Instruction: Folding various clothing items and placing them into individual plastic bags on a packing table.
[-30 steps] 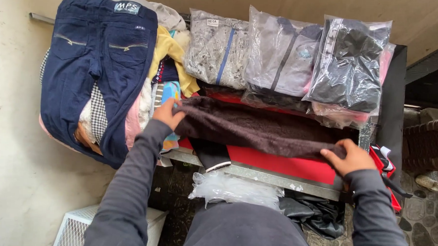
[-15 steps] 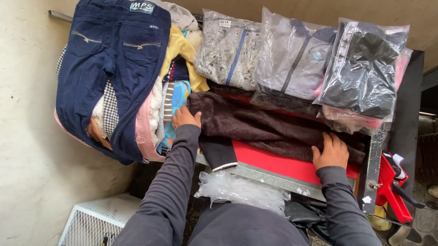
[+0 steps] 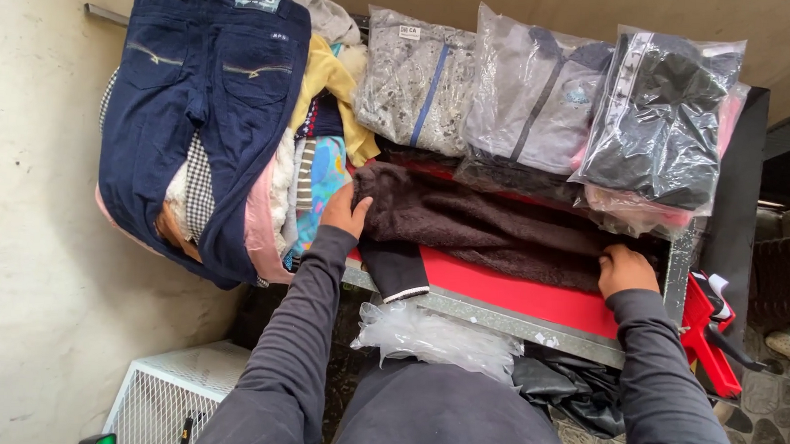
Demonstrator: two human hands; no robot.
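Lap: a crumpled clear plastic bag (image 3: 439, 338) lies nearest the wearer, just below the metal edge of the red table (image 3: 534, 301); a black plastic bag (image 3: 574, 394) sits to its right, lower than the table edge.
Floor left: a white wire crate (image 3: 161, 396) stands against the pale wall, well below the table's left corner.
Cuff: a dark sleeve with a pale-edged cuff (image 3: 397, 271) hangs over the table's front edge, coming off the fleece.
Fleece: a dark brown fleece garment (image 3: 484, 221) lies stretched lengthwise across the red table, between the two hands.
Left hand: the left hand (image 3: 346, 213) lies at the fleece's left end, fingers curled onto the cloth, gripping it; how tightly cannot be told.
Right hand: the right hand (image 3: 626, 269) is at the fleece's right end near the table's right corner, fingers bent down into the fabric, closed over it.
Right of table: a red tool-like object (image 3: 708, 338) hangs off the table's right side.
Left of table: navy jeans (image 3: 206, 107) drape over a heap of mixed clothes (image 3: 313, 170) beside the left hand.
Far side: three garments in clear bags stand behind the fleece: a grey speckled top (image 3: 416, 83), a grey zip jacket (image 3: 529, 99), a black jacket (image 3: 657, 118).
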